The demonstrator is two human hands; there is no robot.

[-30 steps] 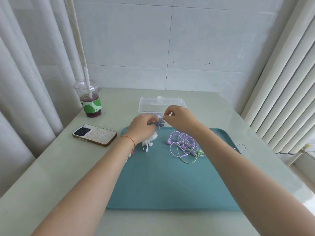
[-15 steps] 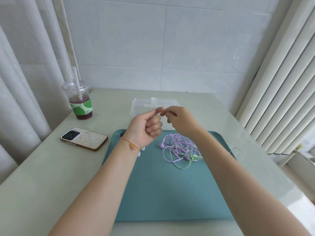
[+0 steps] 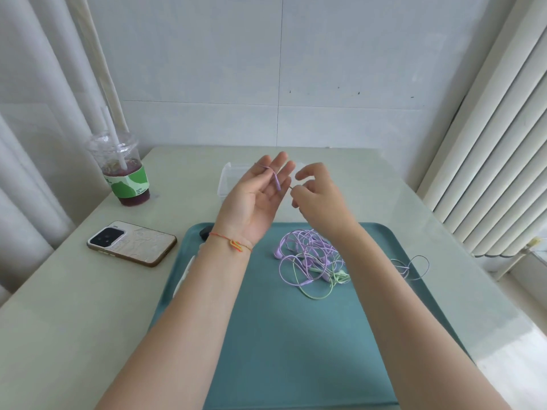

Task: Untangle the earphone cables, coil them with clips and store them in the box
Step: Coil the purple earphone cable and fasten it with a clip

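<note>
My left hand (image 3: 254, 199) is raised above the teal tray (image 3: 281, 335), palm up with the fingers straight. A purple earphone cable (image 3: 277, 182) runs across its fingers, the plug end lying on them. My right hand (image 3: 318, 196) sits just right of it, fingers curled, pinching the thin tip of that plug. A tangle of purple and green earphone cables (image 3: 310, 258) lies on the tray below my right wrist. The clear box (image 3: 226, 180) stands behind my hands, mostly hidden by them.
A dark clip (image 3: 204, 232) and white clips (image 3: 183, 273) lie on the tray's left side, partly hidden under my left arm. A thin grey cable (image 3: 416, 266) loops over the tray's right edge. A phone (image 3: 131, 247) and a lidded drink cup (image 3: 127, 176) stand at the left.
My left hand has gone from a fist to an open palm turned up, with the purple cable now across its fingers. Both hands rose a little; the right still pinches near it.
</note>
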